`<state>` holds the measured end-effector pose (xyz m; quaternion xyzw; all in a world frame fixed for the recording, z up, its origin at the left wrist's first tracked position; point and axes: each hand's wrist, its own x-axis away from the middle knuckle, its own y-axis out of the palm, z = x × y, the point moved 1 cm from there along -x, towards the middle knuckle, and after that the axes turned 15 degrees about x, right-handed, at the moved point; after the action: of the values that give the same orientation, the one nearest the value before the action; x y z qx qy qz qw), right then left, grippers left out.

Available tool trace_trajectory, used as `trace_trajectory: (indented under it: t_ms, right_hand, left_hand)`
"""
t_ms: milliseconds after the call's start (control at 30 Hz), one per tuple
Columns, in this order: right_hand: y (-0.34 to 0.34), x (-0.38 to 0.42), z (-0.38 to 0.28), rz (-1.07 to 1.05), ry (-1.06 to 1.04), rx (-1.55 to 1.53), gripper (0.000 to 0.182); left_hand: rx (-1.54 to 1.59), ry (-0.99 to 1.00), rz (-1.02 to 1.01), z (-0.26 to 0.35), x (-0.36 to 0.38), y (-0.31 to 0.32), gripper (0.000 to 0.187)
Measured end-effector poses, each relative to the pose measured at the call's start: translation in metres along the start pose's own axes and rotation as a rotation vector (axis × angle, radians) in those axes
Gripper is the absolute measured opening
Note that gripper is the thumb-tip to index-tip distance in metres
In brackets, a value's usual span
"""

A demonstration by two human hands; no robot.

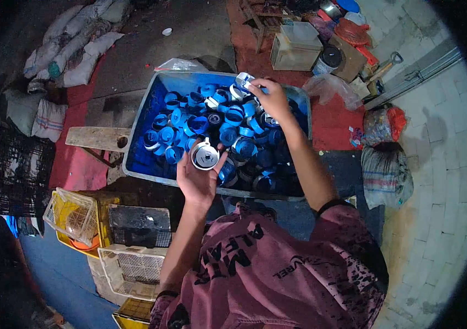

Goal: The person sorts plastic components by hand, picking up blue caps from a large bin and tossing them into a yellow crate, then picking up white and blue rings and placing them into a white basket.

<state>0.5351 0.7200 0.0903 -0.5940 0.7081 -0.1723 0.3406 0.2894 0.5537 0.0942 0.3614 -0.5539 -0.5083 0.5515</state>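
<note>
On the fingers of my left hand [197,183] rests a round white plastic cap [206,157] with a small loop on its rim; its hollow side faces up. The fingers curl around its edge, over the near side of a large blue tub [140,123]. My right hand [272,100] is closed on another white cap [243,81], pinched by its edge above the tub's far side. Many blue plastic caps [180,117], with a few white ones among them, lie heaped in the tub below both hands.
A wooden plank [96,137] juts out left of the tub. Yellow and white crates [129,268] stand at the lower left. Filled sacks [387,178] sit by the right wall, and more sacks [74,41] lie at the upper left. A lidded box [297,46] stands behind.
</note>
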Motion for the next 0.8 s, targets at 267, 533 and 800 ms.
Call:
trace_trajectory:
  t_ms: [267,533,800]
  right_hand:
    - [-0.013,0.124,-0.106,-0.152,-0.589,-0.145,0.012]
    - [-0.052,0.126,-0.093,-0.029,-0.52,-0.109,0.026]
    - [-0.038,0.08,0.078,-0.202,-0.11,0.719,0.018]
  left_hand:
    - [0.063,-0.019,0.08,-0.004,-0.017,0.006,0.072]
    - [0.293,-0.128,-0.112,-0.015,-0.007,0.007,0.064]
    - [0.313,-0.116,-0.151,-0.014,0.002,0.007,0.065]
